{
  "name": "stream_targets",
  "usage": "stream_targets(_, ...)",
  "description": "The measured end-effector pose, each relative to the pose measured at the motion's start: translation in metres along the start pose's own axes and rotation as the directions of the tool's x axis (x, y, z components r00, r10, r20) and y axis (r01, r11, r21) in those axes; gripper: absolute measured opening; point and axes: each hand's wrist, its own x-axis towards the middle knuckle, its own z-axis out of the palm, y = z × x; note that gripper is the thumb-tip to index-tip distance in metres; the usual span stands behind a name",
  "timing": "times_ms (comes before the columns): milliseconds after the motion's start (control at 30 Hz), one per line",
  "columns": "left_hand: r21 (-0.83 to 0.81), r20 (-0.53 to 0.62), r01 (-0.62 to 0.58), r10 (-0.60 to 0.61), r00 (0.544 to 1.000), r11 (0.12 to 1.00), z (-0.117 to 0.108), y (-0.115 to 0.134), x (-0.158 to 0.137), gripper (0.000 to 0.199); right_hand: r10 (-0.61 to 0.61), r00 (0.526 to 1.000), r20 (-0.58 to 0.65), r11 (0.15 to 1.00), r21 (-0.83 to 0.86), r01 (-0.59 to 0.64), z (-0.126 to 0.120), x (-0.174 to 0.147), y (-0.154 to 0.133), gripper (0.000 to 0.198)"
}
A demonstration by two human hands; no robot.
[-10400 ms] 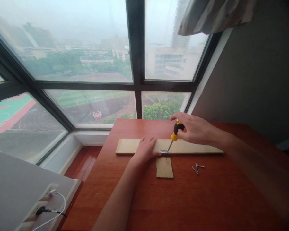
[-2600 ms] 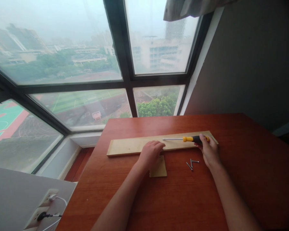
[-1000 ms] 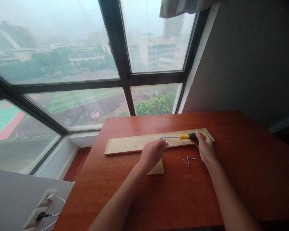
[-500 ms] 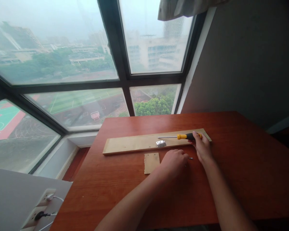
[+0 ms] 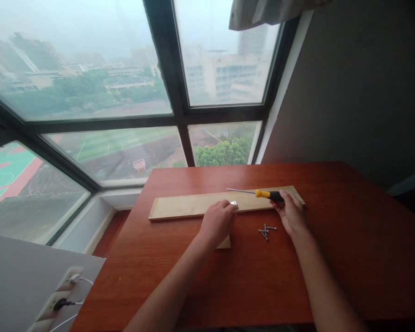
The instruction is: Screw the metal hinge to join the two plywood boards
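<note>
Now left hand [image 5: 217, 220] curls over hinge [image 5: 234, 203] at plank [image 5: 180, 206] edge; right hand [image 5: 290, 213] grips screwdriver [image 5: 263, 193], shaft lying along plank, tip leftward. Screws [image 5: 265, 229] between hands, nearer right.

Both our bare forearms reach forward from the lower edge of the view, roughly parallel and angled slightly toward each other. Our left hand [image 5: 217, 222] lies palm down, knuckles up, its fingers curled forward and bunched at the tips. Our right hand [image 5: 290, 215] sits further right and a little ahead, palm down, wrist straight, fingers closed in a loose grip.
</note>
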Motion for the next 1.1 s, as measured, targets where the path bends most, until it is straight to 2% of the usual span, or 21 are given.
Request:
stream_targets(67, 0.026, -0.044, 0.055, -0.054, 0.998, 0.998, -0.003, -0.007, 0.001, 0.014, 0.031, 0.999, 0.027, 0.999, 0.036, -0.032, 0.000, 0.000, -0.001, 0.030)
stream_targets(133, 0.060, -0.061, 0.059, -0.056, 0.997, 0.996, -0.002, -0.011, 0.003, 0.017, 0.057, 0.997, 0.057, 0.997, 0.049, -0.060, 0.000, -0.001, -0.002, 0.029)
stream_targets(267, 0.137, 0.001, 0.004, -0.004, 1.000, 0.991, 0.006, -0.014, 0.006, 0.028, 0.083, 0.993, 0.086, 0.994, 0.063, -0.089, 0.000, -0.002, -0.004, 0.028)
stream_targets(433, 0.246, 0.052, -0.045, 0.033, 0.998, 0.968, 0.015, -0.013, 0.006, 0.010, 0.083, 0.993, 0.080, 0.993, 0.079, -0.089, 0.000, -0.002, -0.003, 0.025)
stream_targets(533, 0.274, 0.055, -0.063, 0.049, 0.997, 0.960, 0.014, -0.011, 0.005, 0.010, 0.082, 0.994, 0.075, 0.993, 0.082, -0.088, 0.000, -0.002, -0.003, 0.025)
stream_targets(633, 0.206, 0.052, -0.030, 0.020, 0.998, 0.978, 0.012, -0.009, 0.003, 0.013, 0.083, 0.994, 0.075, 0.993, 0.077, -0.089, 0.000, -0.002, -0.003, 0.024)
stream_targets(767, -0.023, 0.015, 0.074, -0.073, 0.997, 0.997, 0.009, -0.007, -0.001, 0.024, 0.083, 0.994, 0.073, 0.994, 0.070, -0.088, 0.000, -0.002, -0.003, 0.022)
stream_targets(867, -0.167, 0.036, 0.106, -0.101, 0.994, 0.980, 0.008, -0.004, -0.002, 0.023, 0.085, 0.994, 0.070, 0.994, 0.066, -0.090, 0.000, -0.002, -0.003, 0.022)
stream_targets(967, -0.203, 0.113, 0.099, -0.077, 0.991, 0.974, 0.011, 0.001, -0.003, 0.019, 0.089, 0.993, 0.071, 0.993, 0.067, -0.094, 0.000, -0.001, -0.003, 0.021)
stream_targets(1100, -0.154, 0.191, 0.109, -0.079, 0.978, 0.982, 0.017, 0.006, -0.007, 0.022, 0.094, 0.993, 0.074, 0.992, 0.073, -0.100, 0.000, -0.002, -0.003, 0.020)
